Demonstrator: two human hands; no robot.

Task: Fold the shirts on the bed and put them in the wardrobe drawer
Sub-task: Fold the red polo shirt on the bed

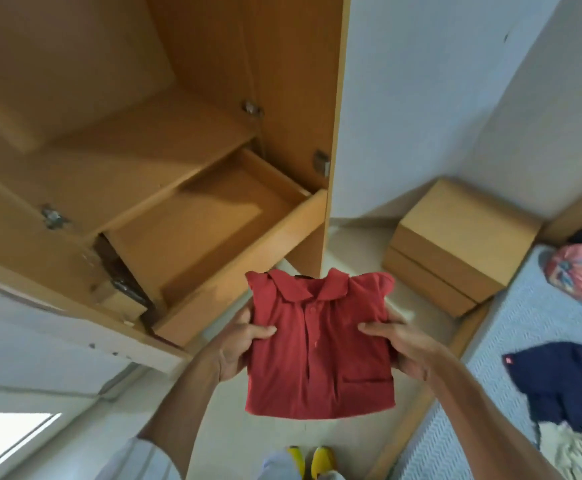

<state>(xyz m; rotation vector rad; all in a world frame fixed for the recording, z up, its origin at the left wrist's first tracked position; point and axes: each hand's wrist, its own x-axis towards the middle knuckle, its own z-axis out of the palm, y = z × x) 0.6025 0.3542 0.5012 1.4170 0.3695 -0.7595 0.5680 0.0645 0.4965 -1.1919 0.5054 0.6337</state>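
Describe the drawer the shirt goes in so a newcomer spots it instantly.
Start at the open wooden wardrobe on the left. Under its shelf, one drawer is pulled out and bare inside, just beyond the folded red shirt. Unlike the wooden box against the wall, it is open-topped.

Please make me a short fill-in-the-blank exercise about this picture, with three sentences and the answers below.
1. The left hand and the right hand hold a folded polo shirt whose colour is ____.
2. The wooden wardrobe drawer is pulled ____ and holds no shirts.
3. An unfolded dark navy shirt lies on the light blue ____, at the right of the view.

Missing words: red; open; bed
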